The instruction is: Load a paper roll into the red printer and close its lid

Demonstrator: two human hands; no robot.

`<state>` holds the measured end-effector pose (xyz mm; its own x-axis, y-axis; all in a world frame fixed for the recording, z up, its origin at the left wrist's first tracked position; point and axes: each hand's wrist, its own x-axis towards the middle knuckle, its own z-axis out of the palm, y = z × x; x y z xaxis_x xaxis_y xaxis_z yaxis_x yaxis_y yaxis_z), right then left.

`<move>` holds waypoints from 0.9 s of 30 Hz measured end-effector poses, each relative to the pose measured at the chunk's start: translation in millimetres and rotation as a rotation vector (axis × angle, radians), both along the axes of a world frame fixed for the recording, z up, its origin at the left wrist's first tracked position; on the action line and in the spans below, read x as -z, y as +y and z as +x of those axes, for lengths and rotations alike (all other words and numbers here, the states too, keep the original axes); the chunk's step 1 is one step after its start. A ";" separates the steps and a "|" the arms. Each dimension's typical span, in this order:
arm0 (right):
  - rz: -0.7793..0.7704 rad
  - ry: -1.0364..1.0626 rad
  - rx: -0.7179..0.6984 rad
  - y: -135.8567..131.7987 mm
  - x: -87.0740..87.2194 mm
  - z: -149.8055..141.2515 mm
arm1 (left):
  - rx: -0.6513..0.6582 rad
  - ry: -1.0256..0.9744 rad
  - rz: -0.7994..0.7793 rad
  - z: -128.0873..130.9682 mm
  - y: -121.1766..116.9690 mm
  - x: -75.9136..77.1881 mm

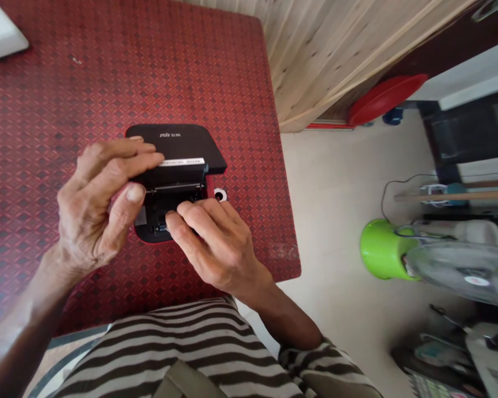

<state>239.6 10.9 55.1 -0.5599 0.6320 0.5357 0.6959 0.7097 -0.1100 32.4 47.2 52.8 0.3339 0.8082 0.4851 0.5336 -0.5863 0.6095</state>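
Observation:
A small black printer with white lettering and a white label strip lies on the table, its hinged cover raised. My left hand grips its left side, fingers over the cover and thumb at the edge of the open compartment. The fingers of my right hand are bent and pressed together at the compartment's lower right. Whatever their tips hold, if anything, is hidden. Just right of the printer stands a small white roll with a dark core, partly behind my right hand.
The table has a red patterned cover and ends at the right. A white object lies at its far left corner. On the floor to the right are a green bucket, a fan and a red basin.

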 end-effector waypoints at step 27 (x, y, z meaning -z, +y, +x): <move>-0.152 0.460 0.190 2.7 31.0 30.3 | -0.059 -0.204 -0.267 -4.2 -20.4 10.8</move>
<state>269.8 13.5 24.1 -0.1561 0.7892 0.5940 0.6661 0.5282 -0.5266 28.2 26.7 42.0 0.2006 0.9307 0.3058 0.4135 -0.3634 0.8349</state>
